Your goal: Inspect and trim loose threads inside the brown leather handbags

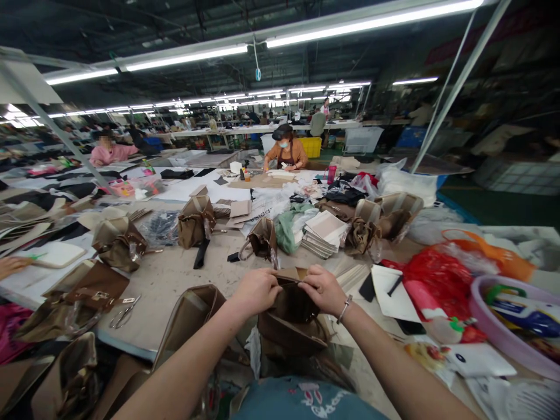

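Observation:
A brown handbag (293, 326) stands at the table's near edge in front of me, its mouth facing up and its inside dark. My left hand (259, 291) pinches the left part of the bag's far rim, fingers closed. On the right part of that rim, my right hand (322, 289) is closed too, thumb and fingers pressed on the edge. A bracelet (345, 309) circles my right wrist. Just beyond my hands sits a smaller brown bag (262, 238). Another brown bag (188, 315) leans close by my left forearm.
Scissors (125, 312) lie on the left, near a brown bag with a flap (91, 286). Stacked beige panels (324, 230) are beyond my right hand. A purple basin (481, 315), a red plastic bag (446, 280) and a white phone (479, 359) occupy the right. A co-worker (286, 153) sits across the table.

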A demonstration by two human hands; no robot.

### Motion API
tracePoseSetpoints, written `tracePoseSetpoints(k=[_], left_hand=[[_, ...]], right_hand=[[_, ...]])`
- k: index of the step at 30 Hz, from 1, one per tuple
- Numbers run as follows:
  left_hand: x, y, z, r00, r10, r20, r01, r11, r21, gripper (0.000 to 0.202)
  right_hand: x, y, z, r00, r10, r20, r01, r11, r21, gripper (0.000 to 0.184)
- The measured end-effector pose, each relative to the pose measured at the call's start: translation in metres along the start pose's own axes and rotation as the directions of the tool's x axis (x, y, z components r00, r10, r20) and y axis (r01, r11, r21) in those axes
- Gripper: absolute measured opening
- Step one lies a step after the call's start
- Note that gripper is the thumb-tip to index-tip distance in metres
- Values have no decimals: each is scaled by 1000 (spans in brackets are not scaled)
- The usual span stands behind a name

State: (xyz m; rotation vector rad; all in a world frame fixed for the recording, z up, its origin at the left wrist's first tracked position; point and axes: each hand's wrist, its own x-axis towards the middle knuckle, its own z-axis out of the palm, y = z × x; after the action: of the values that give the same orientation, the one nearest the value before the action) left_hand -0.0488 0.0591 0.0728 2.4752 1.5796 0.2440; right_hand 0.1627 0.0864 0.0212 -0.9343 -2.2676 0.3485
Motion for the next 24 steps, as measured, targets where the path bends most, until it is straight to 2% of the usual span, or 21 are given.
tracePoseSetpoints(k=[5, 16, 24], left_hand=[[0, -4, 2, 997, -64, -39, 64, 998, -10, 26], [6, 6, 8, 975, -210, -67, 215, 973, 87, 33], [2, 5, 9, 969, -232, -86, 238, 970, 55, 31]], right_hand=[[-2, -4, 0, 1000, 1, -18, -1, 1000, 28, 28], [-4, -9, 1, 1000, 4, -26, -5, 999, -39, 34], [-5, -11, -9, 996, 23, 83, -13, 993, -119, 35]])
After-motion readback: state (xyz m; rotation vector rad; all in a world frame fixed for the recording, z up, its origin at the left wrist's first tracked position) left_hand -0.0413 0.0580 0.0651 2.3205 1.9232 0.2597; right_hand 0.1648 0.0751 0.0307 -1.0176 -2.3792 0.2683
